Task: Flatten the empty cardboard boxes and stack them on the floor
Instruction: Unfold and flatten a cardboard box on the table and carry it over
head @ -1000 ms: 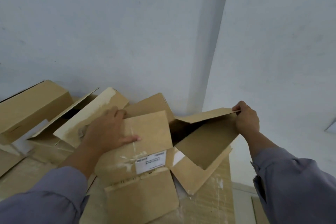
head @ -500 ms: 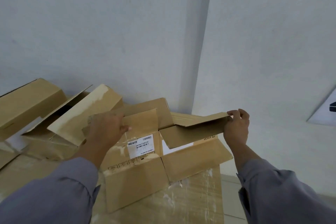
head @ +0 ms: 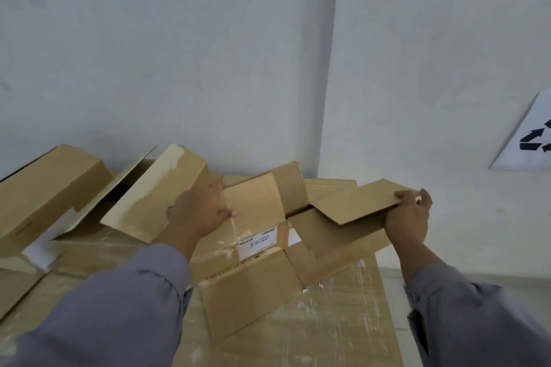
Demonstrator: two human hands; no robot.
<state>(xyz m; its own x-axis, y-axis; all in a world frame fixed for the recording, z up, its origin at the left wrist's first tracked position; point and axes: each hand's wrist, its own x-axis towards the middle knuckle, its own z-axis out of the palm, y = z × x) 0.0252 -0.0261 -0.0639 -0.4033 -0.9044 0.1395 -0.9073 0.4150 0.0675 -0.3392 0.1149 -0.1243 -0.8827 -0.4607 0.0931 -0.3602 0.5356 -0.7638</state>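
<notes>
Light was soft, even, diffuse, source unclear. No glare. Walls (head: 208, 53) read pale grey-blue, flat. Faint shadow lay under cardboard flaps (head: 357, 202). Slight softness overall, compression smear. Wide-angle bend showed at edges; wall corner leaned. Sleeves (head: 104, 316) at bottom were blurred.

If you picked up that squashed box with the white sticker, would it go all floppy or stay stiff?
Probably floppy at the folds: the labelled box already lies half collapsed, its flaps bent at different angles. Each panel itself likely stays stiff, since the flap the right hand grips juts out straight without drooping. It looks empty, so likely light.
</notes>
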